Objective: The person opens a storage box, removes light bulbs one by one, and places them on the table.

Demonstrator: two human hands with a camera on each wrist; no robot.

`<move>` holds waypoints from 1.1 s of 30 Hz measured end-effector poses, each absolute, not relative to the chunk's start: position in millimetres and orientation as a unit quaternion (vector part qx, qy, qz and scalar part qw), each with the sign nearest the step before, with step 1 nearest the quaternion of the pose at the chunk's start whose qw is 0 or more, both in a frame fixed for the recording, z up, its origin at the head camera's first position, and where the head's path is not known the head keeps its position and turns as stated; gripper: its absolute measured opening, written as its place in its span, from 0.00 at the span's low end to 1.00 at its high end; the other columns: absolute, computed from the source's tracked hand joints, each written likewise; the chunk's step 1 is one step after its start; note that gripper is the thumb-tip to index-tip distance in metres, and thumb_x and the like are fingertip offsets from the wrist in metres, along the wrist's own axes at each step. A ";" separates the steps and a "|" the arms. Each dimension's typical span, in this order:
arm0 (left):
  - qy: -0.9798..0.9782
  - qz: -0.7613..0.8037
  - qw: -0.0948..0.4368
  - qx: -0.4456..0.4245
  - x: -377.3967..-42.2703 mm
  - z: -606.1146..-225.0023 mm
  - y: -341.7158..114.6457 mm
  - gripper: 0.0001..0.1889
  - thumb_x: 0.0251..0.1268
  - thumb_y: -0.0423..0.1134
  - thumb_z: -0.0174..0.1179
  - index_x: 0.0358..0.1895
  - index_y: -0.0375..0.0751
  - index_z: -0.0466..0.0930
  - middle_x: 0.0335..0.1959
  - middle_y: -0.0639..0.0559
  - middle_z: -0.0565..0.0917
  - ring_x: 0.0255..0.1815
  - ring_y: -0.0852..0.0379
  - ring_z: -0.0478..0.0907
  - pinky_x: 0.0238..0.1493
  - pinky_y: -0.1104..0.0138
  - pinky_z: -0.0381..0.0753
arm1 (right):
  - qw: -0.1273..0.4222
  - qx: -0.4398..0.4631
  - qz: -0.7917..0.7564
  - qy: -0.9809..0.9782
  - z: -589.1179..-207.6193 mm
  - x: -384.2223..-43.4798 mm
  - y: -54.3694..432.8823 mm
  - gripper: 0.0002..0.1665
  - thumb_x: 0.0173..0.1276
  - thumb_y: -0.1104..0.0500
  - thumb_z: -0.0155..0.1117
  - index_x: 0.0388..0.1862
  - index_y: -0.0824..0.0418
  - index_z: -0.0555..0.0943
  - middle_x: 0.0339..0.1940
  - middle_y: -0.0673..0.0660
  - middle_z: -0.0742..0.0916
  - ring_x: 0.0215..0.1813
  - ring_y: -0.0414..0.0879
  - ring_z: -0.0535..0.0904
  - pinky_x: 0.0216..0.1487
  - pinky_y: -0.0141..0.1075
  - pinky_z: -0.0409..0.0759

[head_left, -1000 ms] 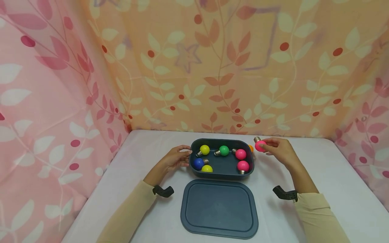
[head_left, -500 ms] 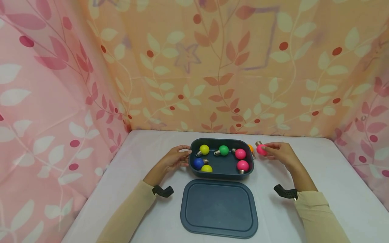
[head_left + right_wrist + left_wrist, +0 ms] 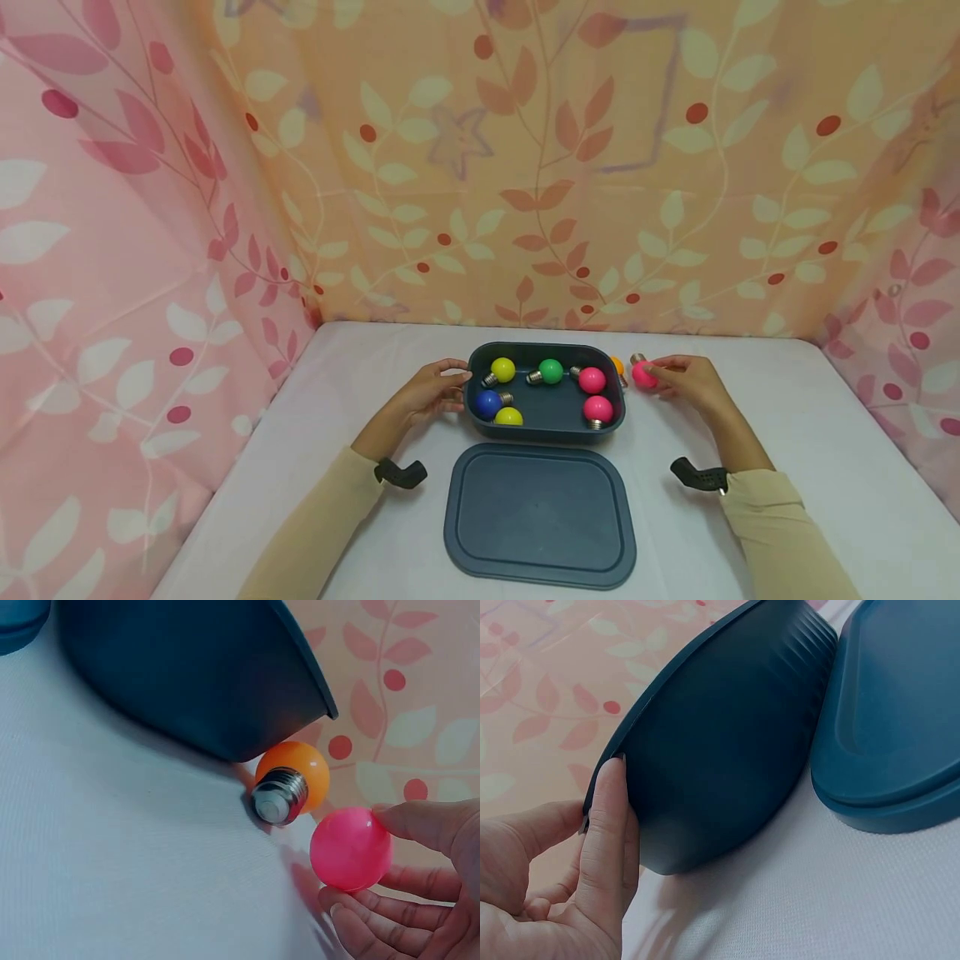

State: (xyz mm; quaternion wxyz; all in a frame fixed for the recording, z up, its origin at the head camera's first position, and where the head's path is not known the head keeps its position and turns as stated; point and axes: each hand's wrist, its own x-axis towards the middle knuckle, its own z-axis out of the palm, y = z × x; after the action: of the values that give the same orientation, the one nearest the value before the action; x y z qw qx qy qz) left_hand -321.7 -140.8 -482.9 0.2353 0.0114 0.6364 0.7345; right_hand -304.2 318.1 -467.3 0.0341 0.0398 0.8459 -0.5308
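My right hand pinches a pink light bulb between thumb and fingers, right of the dark blue-grey plastic box. Its metal screw base points up and away in the head view; a reddish shadow shows beside it on the cloth. An orange bulb lies against the box's right end, screw base toward the right wrist camera. My left hand holds the box's left rim, thumb at the edge and fingertips on the outer wall. Inside lie yellow, green, blue and pink bulbs.
The matching flat lid lies on the white cloth-covered table in front of the box. Patterned curtains close off the back and both sides. A black strap camera mount sits on each wrist.
My right hand with the pink bulb has come down toward the table beside the orange bulb. The left hand and box have stayed almost still.
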 end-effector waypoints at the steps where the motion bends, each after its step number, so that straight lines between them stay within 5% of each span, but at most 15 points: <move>1: 0.635 0.736 0.236 0.011 -321.8 -483.1 -140.8 0.17 0.75 0.34 0.60 0.62 0.37 0.70 0.30 0.50 0.81 0.25 0.59 0.80 0.27 0.68 0.88 | 0.033 0.041 -0.525 0.849 -468.4 -304.5 317.6 0.33 0.72 0.50 0.69 0.60 0.78 0.76 0.37 0.57 0.89 0.33 0.46 0.88 0.37 0.36 0.89; 15: 0.642 0.730 0.234 0.019 -321.8 -483.6 -140.4 0.18 0.75 0.35 0.60 0.62 0.36 0.70 0.32 0.50 0.81 0.25 0.59 0.80 0.27 0.69 0.88 | 0.036 0.052 -0.521 0.851 -478.6 -307.6 315.0 0.34 0.72 0.49 0.69 0.60 0.77 0.77 0.39 0.61 0.90 0.33 0.45 0.88 0.37 0.33 0.88; 33: 0.640 0.731 0.235 0.018 -322.6 -483.6 -141.1 0.19 0.74 0.35 0.61 0.63 0.35 0.70 0.31 0.50 0.81 0.25 0.59 0.81 0.27 0.69 0.88 | 0.006 0.039 -0.475 0.879 -452.3 -296.9 320.1 0.35 0.75 0.41 0.61 0.62 0.71 0.78 0.58 0.72 0.83 0.47 0.55 0.88 0.43 0.36 0.88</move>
State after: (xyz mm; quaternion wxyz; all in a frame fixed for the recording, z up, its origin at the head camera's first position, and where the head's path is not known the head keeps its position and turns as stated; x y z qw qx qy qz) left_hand -322.6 -141.1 -483.6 0.2353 0.0181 0.6405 0.7308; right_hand -296.9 320.1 -452.3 0.0057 0.0393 0.8790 -0.4751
